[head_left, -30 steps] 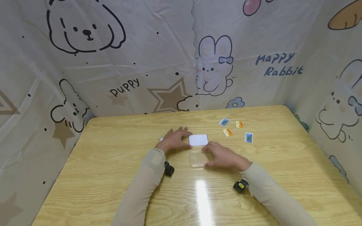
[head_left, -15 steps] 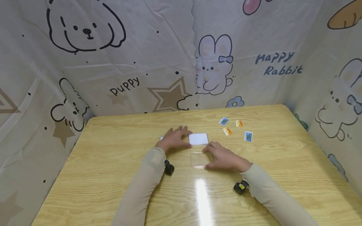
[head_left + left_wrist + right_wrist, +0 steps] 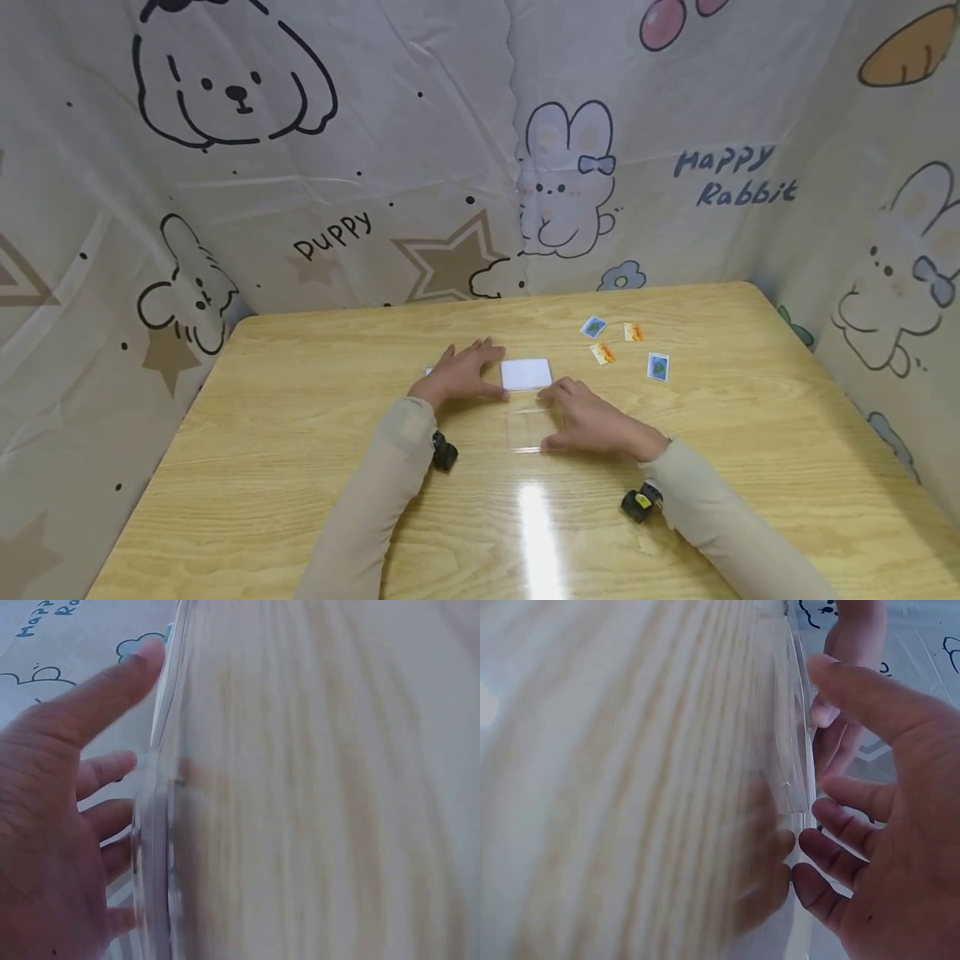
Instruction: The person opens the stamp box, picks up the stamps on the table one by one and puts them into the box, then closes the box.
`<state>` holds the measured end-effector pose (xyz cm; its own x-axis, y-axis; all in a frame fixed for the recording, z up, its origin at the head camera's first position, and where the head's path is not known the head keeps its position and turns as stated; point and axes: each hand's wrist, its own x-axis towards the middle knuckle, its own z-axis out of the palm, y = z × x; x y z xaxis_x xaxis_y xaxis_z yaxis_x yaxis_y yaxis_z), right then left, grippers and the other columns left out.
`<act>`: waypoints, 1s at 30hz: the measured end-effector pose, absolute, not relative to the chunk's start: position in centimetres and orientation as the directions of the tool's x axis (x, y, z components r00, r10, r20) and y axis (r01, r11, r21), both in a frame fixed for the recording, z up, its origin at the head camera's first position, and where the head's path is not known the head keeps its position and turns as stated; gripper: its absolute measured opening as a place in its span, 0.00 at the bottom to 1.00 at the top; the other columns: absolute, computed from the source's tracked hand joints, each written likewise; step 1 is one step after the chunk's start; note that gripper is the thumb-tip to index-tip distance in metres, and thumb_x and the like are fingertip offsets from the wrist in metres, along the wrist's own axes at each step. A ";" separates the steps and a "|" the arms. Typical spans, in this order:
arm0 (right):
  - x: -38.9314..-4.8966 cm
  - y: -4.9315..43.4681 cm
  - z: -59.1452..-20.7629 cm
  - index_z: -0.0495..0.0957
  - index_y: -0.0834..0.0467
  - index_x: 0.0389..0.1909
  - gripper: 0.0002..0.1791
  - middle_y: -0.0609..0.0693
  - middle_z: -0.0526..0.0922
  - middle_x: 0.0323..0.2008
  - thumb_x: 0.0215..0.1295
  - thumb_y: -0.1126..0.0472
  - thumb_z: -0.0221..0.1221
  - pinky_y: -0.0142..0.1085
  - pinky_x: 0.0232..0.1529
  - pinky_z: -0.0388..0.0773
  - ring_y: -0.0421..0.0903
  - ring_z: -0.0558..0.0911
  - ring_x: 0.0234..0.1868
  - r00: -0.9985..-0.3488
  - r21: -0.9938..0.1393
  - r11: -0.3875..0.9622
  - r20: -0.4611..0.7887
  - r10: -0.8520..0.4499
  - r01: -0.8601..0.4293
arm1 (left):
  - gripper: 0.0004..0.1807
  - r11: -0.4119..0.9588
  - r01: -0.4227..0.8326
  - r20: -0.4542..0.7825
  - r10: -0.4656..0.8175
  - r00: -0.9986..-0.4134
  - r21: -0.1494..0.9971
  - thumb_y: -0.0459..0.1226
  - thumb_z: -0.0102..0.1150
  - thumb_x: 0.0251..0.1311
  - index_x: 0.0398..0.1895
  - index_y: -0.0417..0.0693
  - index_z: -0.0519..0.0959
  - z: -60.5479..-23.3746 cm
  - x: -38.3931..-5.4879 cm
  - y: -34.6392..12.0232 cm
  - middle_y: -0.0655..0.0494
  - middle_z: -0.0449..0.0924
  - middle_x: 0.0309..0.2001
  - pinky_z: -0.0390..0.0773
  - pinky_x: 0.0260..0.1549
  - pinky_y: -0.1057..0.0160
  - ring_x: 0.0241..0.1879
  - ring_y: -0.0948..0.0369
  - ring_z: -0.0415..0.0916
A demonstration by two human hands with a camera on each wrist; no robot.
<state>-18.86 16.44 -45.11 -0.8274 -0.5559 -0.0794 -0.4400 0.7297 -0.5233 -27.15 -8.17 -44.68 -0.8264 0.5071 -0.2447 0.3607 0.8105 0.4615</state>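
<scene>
In the head view, a shallow clear plastic box (image 3: 526, 374) lies mid-table with a white card face or stack in it. My left hand (image 3: 463, 372) holds its left end, thumb at the near corner and fingers round the far corner. The left wrist view shows the thumb (image 3: 131, 675) against the thin edge. Nearer me is a clear plastic lid (image 3: 527, 432). My right hand (image 3: 592, 419) grips its right end between thumb and fingers. Whether the lid lies flat or is slightly raised, I cannot tell.
Beyond the right hand lie two blue picture cards (image 3: 658, 367) and two orange ones (image 3: 602, 353). A small whitish piece (image 3: 429, 370) peeks out behind the left hand, mostly hidden. A printed cloth (image 3: 450, 167) hangs behind the wooden table (image 3: 300, 467).
The right hand has drawn the clear lid slightly toward me, so the gap between lid and box is a little wider. My left hand stays at the box. The head view tilts slightly.
</scene>
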 end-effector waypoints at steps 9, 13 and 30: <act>-19.7 15.8 -44.3 0.59 0.60 0.71 0.44 0.65 0.60 0.70 0.60 0.44 0.64 0.58 0.67 0.64 0.63 0.61 0.70 -0.836 -0.592 0.680 -0.017 -0.548 -0.433 | 0.55 0.818 0.388 -0.195 0.501 -0.843 0.425 0.66 0.64 0.46 0.76 0.57 0.53 -44.9 -26.9 -10.9 0.48 0.41 0.78 0.34 0.72 0.37 0.78 0.51 0.38; -20.1 15.3 -43.8 0.57 0.61 0.72 0.46 0.63 0.59 0.70 0.59 0.43 0.64 0.58 0.67 0.64 0.62 0.61 0.70 -0.834 -0.630 0.649 -0.003 -0.552 -0.426 | 0.59 0.824 0.384 -0.191 0.493 -0.849 0.417 0.65 0.67 0.44 0.77 0.58 0.50 -44.4 -26.7 -12.4 0.48 0.39 0.78 0.33 0.72 0.36 0.78 0.51 0.36; -21.9 10.4 -42.7 0.54 0.61 0.73 0.48 0.61 0.61 0.69 0.60 0.44 0.65 0.54 0.64 0.70 0.58 0.66 0.67 -0.789 -0.686 0.585 -0.028 -0.614 -0.431 | 0.59 0.806 0.308 -0.209 0.460 -0.863 0.506 0.61 0.69 0.46 0.77 0.52 0.48 -44.8 -25.7 -18.1 0.47 0.36 0.78 0.27 0.70 0.34 0.78 0.49 0.30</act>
